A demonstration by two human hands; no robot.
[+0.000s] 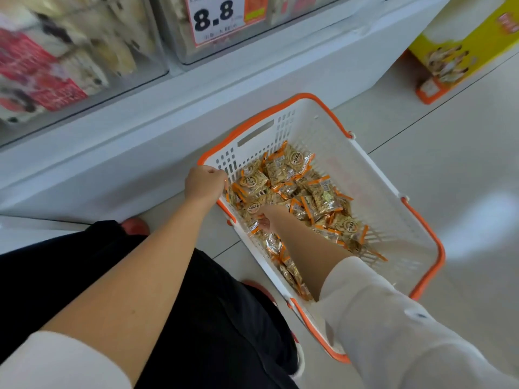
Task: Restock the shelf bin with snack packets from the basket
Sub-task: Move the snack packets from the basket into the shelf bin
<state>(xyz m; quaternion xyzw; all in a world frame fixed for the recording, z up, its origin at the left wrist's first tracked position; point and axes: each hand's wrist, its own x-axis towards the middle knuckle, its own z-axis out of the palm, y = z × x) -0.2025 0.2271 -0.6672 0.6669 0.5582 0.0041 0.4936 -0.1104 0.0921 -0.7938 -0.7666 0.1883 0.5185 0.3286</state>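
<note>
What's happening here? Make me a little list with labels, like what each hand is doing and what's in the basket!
basket: white with an orange rim, standing on the floor
inside: a heap of snack packets with orange edges
left hand: grips the basket's rim at a corner
right hand: down among the packets; grip not clear
above: clear shelf bins, blurred
price tag: reads 8.8
far right: yellow box

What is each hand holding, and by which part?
The left hand grips the basket by its rim. The right hand is among the snack packets; its grip cannot be told.
</note>
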